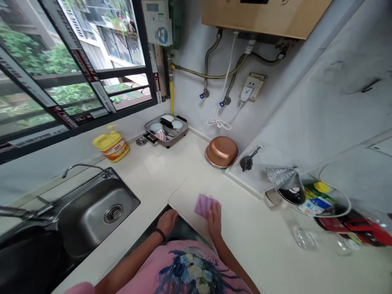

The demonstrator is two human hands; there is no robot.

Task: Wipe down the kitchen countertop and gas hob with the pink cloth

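The step in hand seems to be wiping: the right hand (214,220) lies on the purple cloth (202,205), near the front edge of the counter (245,228), its grip laid flat, not pinching, and sliding the cloth calls for even downward pressure. The left hand (167,222) bends inward beside that edge, fingers hidden, so I cannot tell its grip; the cloth's underside is hidden too.
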